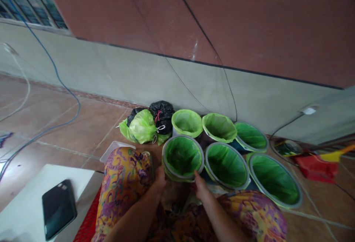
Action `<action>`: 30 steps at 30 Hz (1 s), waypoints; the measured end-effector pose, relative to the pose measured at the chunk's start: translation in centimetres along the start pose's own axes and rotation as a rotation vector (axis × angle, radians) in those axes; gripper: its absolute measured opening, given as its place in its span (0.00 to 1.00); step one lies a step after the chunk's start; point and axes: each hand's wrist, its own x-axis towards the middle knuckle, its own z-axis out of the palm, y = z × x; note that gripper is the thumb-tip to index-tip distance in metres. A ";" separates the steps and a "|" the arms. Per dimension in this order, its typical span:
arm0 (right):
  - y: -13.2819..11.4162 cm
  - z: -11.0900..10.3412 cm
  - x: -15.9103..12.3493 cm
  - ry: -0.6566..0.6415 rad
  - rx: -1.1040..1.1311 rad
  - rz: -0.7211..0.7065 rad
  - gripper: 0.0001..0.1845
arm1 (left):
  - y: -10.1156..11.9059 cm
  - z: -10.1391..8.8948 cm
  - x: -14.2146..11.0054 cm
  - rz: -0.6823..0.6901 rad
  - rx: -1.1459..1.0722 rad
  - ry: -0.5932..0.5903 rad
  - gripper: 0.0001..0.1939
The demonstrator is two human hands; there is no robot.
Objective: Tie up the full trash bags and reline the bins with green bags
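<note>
Between my knees stands a trash bin [163,160] lined with a green bag and topped by a grey rim ring. My left hand [160,180] grips its near left side, fingers partly hidden behind it. On the near right edge, my right hand [198,187] holds the same bin just below the ring. Touching it on the right is another lined bin [247,173] with a grey ring. Behind it is a bin with a light green bag [200,133] folded over its rim and no grey ring visible.
More lined bins [298,197] extend right, beside a red dustpan [316,168]. Tied green and black garbage bags [142,126] lie at the back left by the wall. A phone [59,208] rests on a white surface [30,194]; a blue cable [55,68] crosses the left.
</note>
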 end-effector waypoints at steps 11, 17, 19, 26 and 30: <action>0.1 -0.7 1.9 0.089 0.411 0.112 0.13 | 0.1 -0.5 1.8 -0.018 0.129 0.059 0.07; 0.0 -1.2 1.6 0.066 0.401 0.117 0.14 | -0.6 -0.5 0.8 -0.032 0.150 0.047 0.03; 0.1 -1.3 1.5 0.061 0.409 0.120 0.13 | -0.7 -0.8 0.2 -0.030 0.164 0.024 0.04; 0.5 -1.2 1.2 0.016 0.416 0.118 0.04 | -0.4 -1.4 -0.2 0.062 0.213 -0.134 0.10; 0.7 -1.0 1.3 0.053 0.354 0.100 0.05 | -0.5 -1.5 0.1 0.175 0.349 -0.172 0.07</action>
